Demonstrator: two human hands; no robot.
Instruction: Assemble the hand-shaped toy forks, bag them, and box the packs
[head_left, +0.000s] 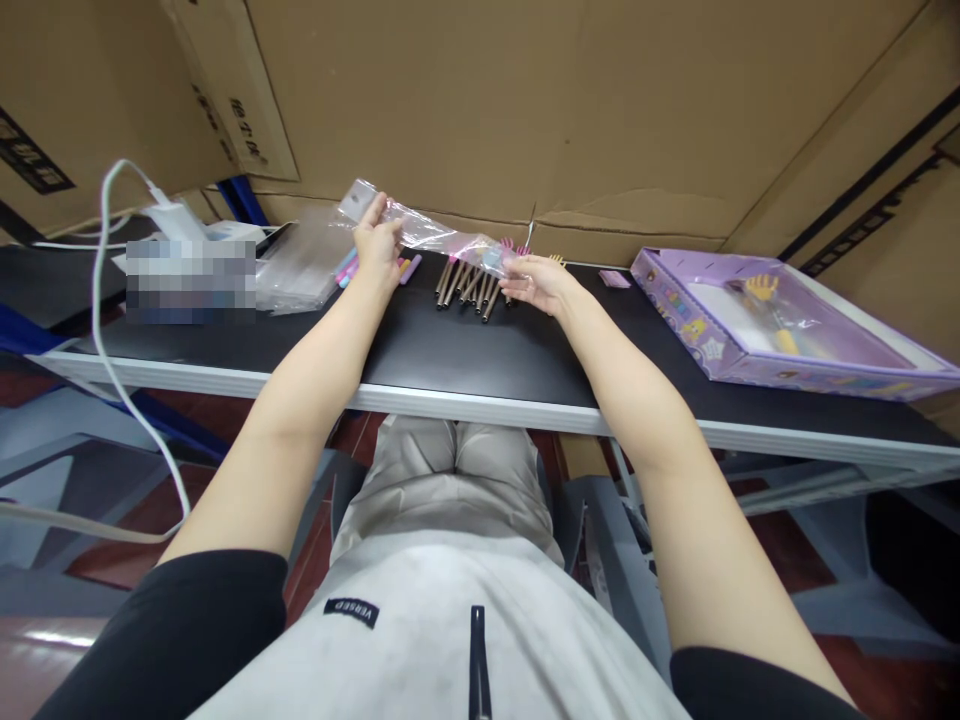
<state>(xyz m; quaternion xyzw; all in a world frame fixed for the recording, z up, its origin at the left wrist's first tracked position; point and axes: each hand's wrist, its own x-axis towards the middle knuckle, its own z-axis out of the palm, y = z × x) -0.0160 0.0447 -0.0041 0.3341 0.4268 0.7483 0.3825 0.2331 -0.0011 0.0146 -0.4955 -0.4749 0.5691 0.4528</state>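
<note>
The left hand and right hand clamp fingers near a long clear plastic bag's 2 ends, likely holding it straight.

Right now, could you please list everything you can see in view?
Bag: one, clear, between both hands
Loose bags: several, clear, table's left
Sticks: several, mixed colours, by left hand
Rods: many, metallic, table's middle
Metal tip: one, silvery, behind rods
Card: one, pink, right of right hand
Box: one, purple, table's right
Claw: one, yellow, inside box
Charger: one, white, far left
Cable: at least one, white, far left
Table: one, black, in front
Cardboard: several panels, brown, behind table
Clothes: count unclear, pale with black sleeves, on wearer
Left hand: one, bare, bag's left end
Right hand: one, bare, bag's right end
</note>
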